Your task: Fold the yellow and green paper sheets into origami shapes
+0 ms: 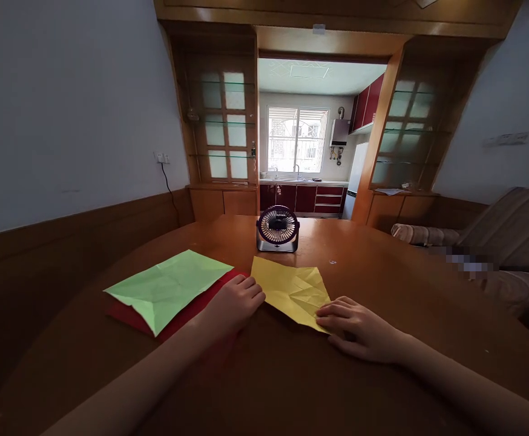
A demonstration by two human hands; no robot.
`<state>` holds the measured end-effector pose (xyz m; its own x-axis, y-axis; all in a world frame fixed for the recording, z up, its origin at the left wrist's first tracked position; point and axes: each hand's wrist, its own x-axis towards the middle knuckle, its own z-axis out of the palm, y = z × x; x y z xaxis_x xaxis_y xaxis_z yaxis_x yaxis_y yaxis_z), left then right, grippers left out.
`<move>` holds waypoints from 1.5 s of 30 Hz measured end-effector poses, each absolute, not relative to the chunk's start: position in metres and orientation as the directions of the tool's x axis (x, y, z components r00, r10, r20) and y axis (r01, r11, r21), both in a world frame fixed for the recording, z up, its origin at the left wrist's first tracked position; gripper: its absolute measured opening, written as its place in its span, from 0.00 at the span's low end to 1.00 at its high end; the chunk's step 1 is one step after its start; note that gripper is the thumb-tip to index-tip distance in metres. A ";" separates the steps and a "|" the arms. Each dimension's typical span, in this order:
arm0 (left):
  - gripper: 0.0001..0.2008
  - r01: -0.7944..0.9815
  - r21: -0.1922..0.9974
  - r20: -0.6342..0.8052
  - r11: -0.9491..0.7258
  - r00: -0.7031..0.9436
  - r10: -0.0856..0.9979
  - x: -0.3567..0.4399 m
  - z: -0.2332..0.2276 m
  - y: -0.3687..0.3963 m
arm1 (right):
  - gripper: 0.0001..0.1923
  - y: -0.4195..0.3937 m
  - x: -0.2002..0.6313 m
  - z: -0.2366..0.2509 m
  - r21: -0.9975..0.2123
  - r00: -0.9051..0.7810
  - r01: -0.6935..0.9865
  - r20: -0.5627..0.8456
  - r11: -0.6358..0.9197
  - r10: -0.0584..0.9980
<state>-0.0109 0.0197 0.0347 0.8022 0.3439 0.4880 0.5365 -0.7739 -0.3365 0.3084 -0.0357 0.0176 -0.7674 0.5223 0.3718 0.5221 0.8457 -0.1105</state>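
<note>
1. Yellow paper (292,289), creased, lies flat mid-tabletop (382,266), near the fan (278,228).
2. Right hand (359,327): flat, fingers pressing its near right corner.
3. Left hand (235,303): loosely curled, holding nothing, touching its left edge beside green paper (169,286) over red paper (187,315).

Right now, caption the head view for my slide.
Both hands, left hand and right hand, rest on creased yellow paper beside green paper and fan.
</note>
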 end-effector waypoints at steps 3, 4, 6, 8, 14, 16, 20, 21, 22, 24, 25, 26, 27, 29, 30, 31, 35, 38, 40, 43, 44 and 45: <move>0.10 0.516 -0.286 0.469 -0.807 0.810 0.352 -0.001 0.033 0.007 | 0.14 -0.040 0.300 0.015 -0.020 -0.763 0.560 0.377 0.828 0.525; 0.10 0.494 -0.260 0.443 -0.830 0.824 0.352 0.003 0.033 0.001 | 0.13 -0.042 0.297 0.014 -0.001 -0.757 0.574 0.381 0.819 0.531; 0.13 0.437 -0.209 0.389 -0.875 0.858 0.336 0.011 0.031 -0.009 | 0.12 -0.046 0.290 0.012 0.018 -0.741 0.594 0.401 0.804 0.538; 0.14 0.408 -0.183 0.353 -0.894 0.877 0.327 0.016 0.027 -0.014 | 0.12 -0.050 0.284 0.011 0.025 -0.731 0.601 0.421 0.799 0.537; 0.11 0.366 -0.249 0.316 -0.897 0.906 0.283 0.014 0.016 -0.004 | 0.12 -0.054 0.277 0.014 -0.016 -0.738 0.561 0.444 0.828 0.508; 0.12 0.355 -0.249 0.317 -0.901 0.909 0.271 0.012 0.015 -0.002 | 0.16 -0.052 0.281 0.016 -0.054 -0.741 0.534 0.451 0.843 0.498; 0.13 0.342 -0.210 0.326 -0.916 0.908 0.264 0.010 0.015 0.000 | 0.25 -0.047 0.294 0.018 -0.094 -0.778 0.484 0.408 0.870 0.477; 0.14 0.337 -0.196 0.329 -0.921 0.907 0.262 0.010 0.014 0.000 | 0.26 -0.045 0.297 0.018 -0.105 -0.786 0.482 0.387 0.870 0.482; 0.14 0.332 -0.175 0.333 -0.927 0.906 0.261 0.010 0.014 0.001 | 0.26 -0.044 0.300 0.017 -0.115 -0.791 0.484 0.366 0.867 0.490; 0.15 0.333 -0.116 0.347 -0.936 0.896 0.276 0.009 0.014 0.001 | 0.25 -0.041 0.305 0.014 -0.132 -0.797 0.488 0.335 0.863 0.502; 0.15 0.346 -0.080 0.353 -0.935 0.887 0.298 0.009 0.015 0.001 | 0.23 -0.040 0.306 0.013 -0.138 -0.800 0.486 0.327 0.863 0.502; 0.15 0.365 -0.041 0.353 -0.930 0.876 0.328 0.008 0.016 0.000 | 0.22 -0.039 0.308 0.012 -0.142 -0.803 0.481 0.324 0.865 0.500; 0.14 0.387 0.000 0.348 -0.922 0.865 0.362 0.008 0.018 -0.001 | 0.22 -0.038 0.309 0.011 -0.146 -0.805 0.476 0.325 0.867 0.497; 0.14 0.423 0.077 0.322 -0.903 0.846 0.424 0.007 0.022 -0.003 | 0.21 -0.037 0.310 0.010 -0.157 -0.806 0.469 0.327 0.869 0.494; 0.14 0.430 0.113 0.308 -0.896 0.842 0.443 0.007 0.024 -0.003 | 0.20 -0.037 0.310 0.010 -0.165 -0.804 0.466 0.331 0.869 0.494; 0.14 0.430 0.149 0.299 -0.890 0.839 0.455 0.007 0.025 -0.004 | 0.20 -0.037 0.310 0.010 -0.176 -0.803 0.460 0.336 0.870 0.493; 0.13 0.390 0.294 0.324 -0.873 0.818 0.475 0.008 0.026 -0.004 | 0.16 -0.039 0.309 0.014 -0.270 -0.794 0.405 0.370 0.873 0.483; 0.09 0.335 0.391 0.349 -0.857 0.808 0.475 0.008 0.022 -0.001 | 0.15 -0.039 0.308 0.017 -0.385 -0.773 0.365 0.382 0.847 0.507; 0.08 0.321 0.399 0.350 -0.859 0.812 0.466 0.008 0.020 0.000 | 0.14 -0.038 0.307 0.019 -0.455 -0.754 0.355 0.377 0.816 0.538; 0.11 0.385 0.317 0.330 -0.867 0.812 0.481 0.006 0.018 0.000 | 0.15 -0.034 0.305 0.018 -0.540 -0.705 0.367 0.369 0.757 0.605; 0.13 0.414 0.283 0.316 -0.865 0.812 0.492 0.006 0.018 -0.001 | 0.15 -0.032 0.304 0.018 -0.564 -0.679 0.381 0.368 0.733 0.636; 0.15 0.436 0.254 0.300 -0.863 0.813 0.499 0.006 0.017 -0.001 | 0.16 -0.030 0.302 0.018 -0.583 -0.647 0.400 0.367 0.707 0.668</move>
